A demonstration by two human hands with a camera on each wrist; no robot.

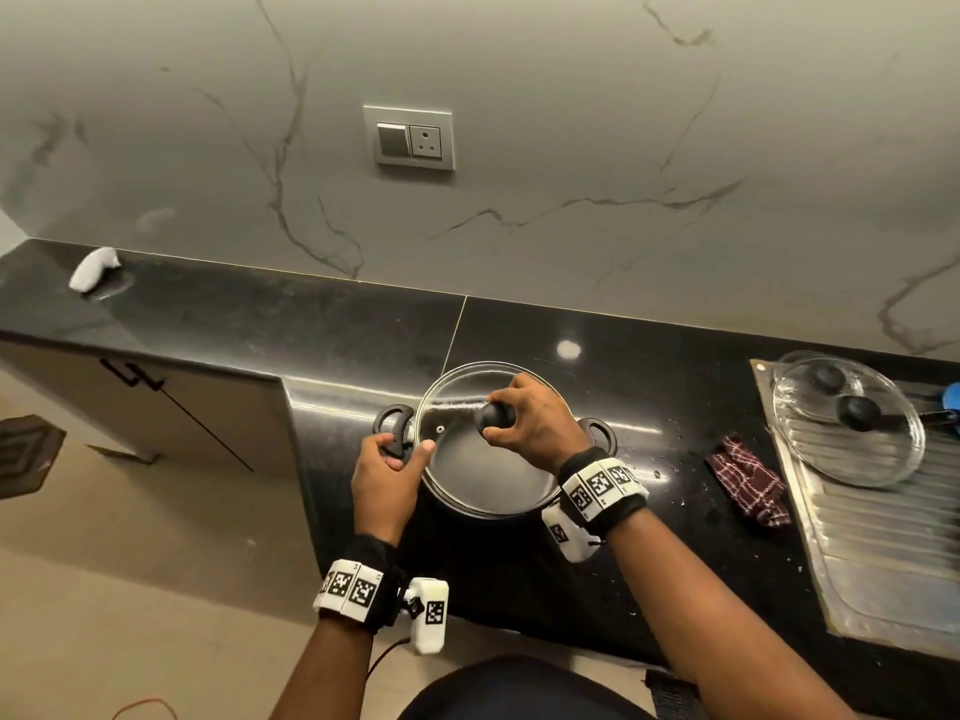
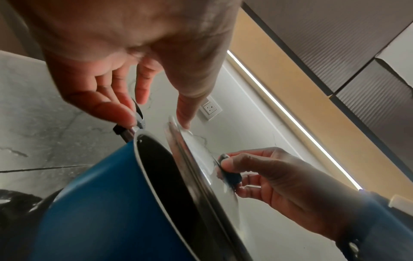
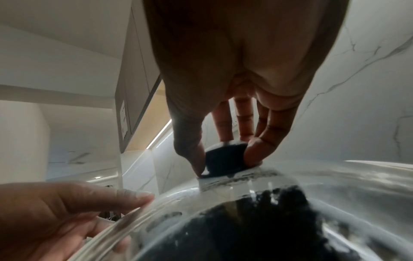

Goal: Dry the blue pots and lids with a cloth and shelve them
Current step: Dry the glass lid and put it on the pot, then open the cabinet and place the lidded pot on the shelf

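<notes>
A blue pot (image 2: 100,203) with black side handles stands on the black counter (image 1: 337,324). Its glass lid (image 1: 467,480) sits tilted over the pot, and the left wrist view shows a gap between the lid's steel rim (image 2: 196,176) and the pot's rim. My right hand (image 1: 535,428) pinches the lid's black knob (image 3: 225,157) between thumb and fingers. My left hand (image 1: 387,480) curls its fingers round the pot's left handle (image 1: 395,431), while its thumb (image 2: 185,120) touches the lid's edge. A dark red checked cloth (image 1: 748,480) lies crumpled on the counter to the right.
A second glass lid (image 1: 847,423) with a black knob lies on the steel drainboard (image 1: 883,553) at the right, with a blue item (image 1: 953,394) beyond it. A white object (image 1: 94,270) lies at the counter's far left. The marble wall holds a socket plate (image 1: 409,138).
</notes>
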